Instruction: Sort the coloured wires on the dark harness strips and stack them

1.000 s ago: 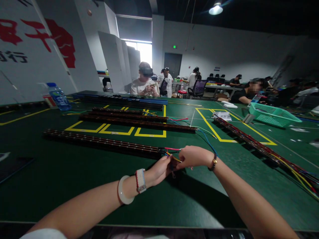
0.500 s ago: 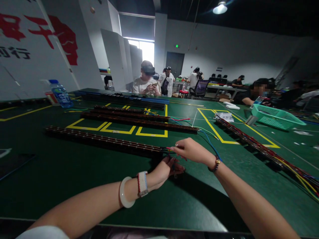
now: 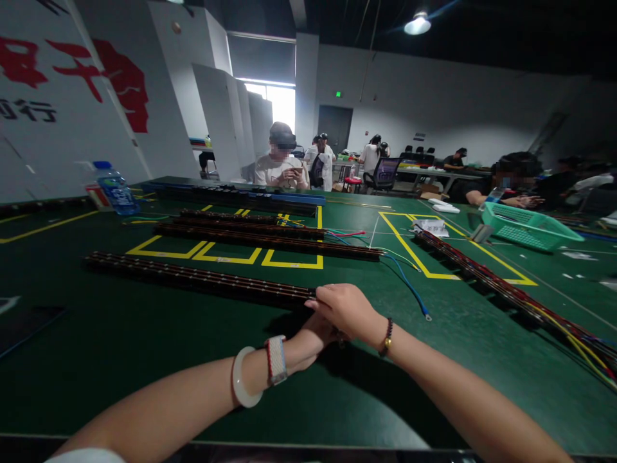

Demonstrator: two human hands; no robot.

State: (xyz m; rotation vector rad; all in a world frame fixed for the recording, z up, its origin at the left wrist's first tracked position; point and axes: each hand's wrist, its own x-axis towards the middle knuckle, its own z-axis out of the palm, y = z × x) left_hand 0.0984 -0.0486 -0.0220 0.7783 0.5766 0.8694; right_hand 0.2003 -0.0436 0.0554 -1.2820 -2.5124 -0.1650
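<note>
Slantwise, the strip lies on the table. At its right end the right hand bends its fingers together, covering the left hand's fingers; what both hold, I cannot tell. Behind lie other strips.

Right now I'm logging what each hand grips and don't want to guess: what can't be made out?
All in the head view:
- Near end of the closest strip: covered by the right hand.
- Fingertips of the left hand, and anything gripped: behind the right hand.
- Strip at right: cut off by the right edge.
- Bottle lettering: too small and blurred.
</note>
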